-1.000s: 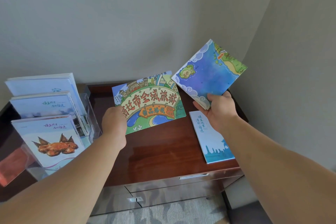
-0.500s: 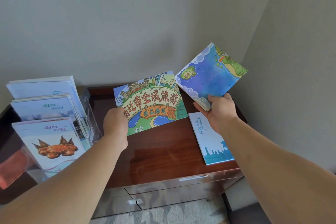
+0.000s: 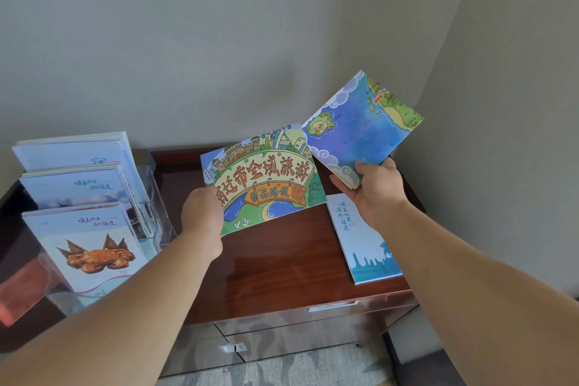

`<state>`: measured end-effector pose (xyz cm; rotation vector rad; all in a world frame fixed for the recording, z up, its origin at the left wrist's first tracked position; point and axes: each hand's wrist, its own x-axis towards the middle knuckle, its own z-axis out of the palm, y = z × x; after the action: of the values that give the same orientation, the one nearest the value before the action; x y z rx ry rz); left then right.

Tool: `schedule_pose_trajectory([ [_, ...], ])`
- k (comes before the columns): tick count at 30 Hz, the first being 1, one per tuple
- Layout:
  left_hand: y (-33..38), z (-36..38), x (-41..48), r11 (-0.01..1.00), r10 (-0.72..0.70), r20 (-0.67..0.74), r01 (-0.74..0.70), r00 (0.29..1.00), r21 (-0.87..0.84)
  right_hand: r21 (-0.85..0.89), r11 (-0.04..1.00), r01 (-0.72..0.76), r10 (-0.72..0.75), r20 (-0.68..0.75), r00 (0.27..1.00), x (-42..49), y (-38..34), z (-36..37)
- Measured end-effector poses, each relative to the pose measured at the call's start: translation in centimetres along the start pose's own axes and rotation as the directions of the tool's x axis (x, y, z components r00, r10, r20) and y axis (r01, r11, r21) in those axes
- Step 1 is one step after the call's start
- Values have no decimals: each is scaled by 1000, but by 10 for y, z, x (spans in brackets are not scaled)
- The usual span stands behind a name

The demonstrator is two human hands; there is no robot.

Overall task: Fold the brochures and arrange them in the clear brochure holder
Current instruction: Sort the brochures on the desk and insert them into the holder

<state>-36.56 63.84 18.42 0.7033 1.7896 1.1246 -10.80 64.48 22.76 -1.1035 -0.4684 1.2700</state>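
Observation:
My left hand (image 3: 203, 219) grips the lower left corner of a colourful cartoon brochure (image 3: 266, 178) with red lettering, held tilted above the cabinet top. My right hand (image 3: 376, 191) holds a blue map brochure (image 3: 357, 131) by its lower edge, raised to the right of the first; the two nearly touch at one corner. A narrow folded white and blue brochure (image 3: 363, 241) lies flat on the cabinet under my right wrist. The clear brochure holder (image 3: 156, 204) stands at the left with three stepped tiers of brochures, a crab picture (image 3: 94, 257) on the front one.
The dark wooden cabinet (image 3: 282, 266) sits in a room corner, with walls behind and close on the right. Its drawer fronts with metal handles (image 3: 233, 347) face me. A reddish card (image 3: 18, 291) stands at the far left. Patterned carpet lies below.
Both hands and their brochures have barely shifted; the view has dropped slightly, so everything sits a little higher than a second ago. Grips are unchanged.

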Motion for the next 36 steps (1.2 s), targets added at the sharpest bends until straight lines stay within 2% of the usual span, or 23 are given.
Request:
schedule_pose_trajectory([
  [3,1,2,-3,999,-27,-5,26,1000,-39,46,999,-25,20,89,996,-3,2,4],
  [7,3,4,-7,999,-7,-6,7,1000,-35,85,994,-66,54,134,989,-6,5,10],
  [15,8,-2,-7,994,2,-100,-14,995,-112,86,996,-11,7,47,999,-3,-5,-1],
  [22,11,0,-12,985,-9,-109,-9,994,-171,79,997,-13,11,25,1000,-3,-10,-2],
  [24,12,2,-13,992,20,-114,-33,993,-118,81,996,-22,21,19,1000,-4,-10,-1],
  [27,15,5,-13,996,49,-103,-56,993,-64,65,998,-27,25,41,999,-6,-7,-2],
  [36,21,10,-16,989,-21,-94,7,995,-151,39,997,-71,67,103,992,-12,-6,-3],
])
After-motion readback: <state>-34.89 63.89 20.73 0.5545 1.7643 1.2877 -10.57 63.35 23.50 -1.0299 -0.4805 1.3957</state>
